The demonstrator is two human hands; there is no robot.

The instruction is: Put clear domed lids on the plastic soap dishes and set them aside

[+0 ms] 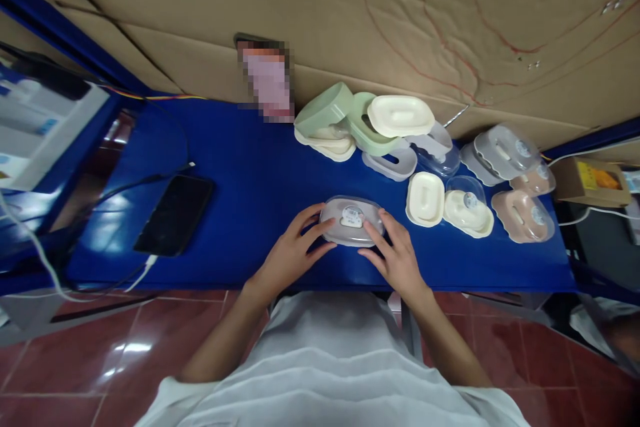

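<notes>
Your left hand (294,247) and right hand (401,255) are clamped on opposite ends of a greyish case (350,232), fingers curled over its clear top. It rests on the blue counter (250,213), near the edge closest to you, its label (352,215) facing up. A cream tray (425,199) lies to its right; a black phone (175,215) lies well apart to its left.

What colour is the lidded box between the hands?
Pale greyish mauve; the lidded box shows in the head view.
</notes>
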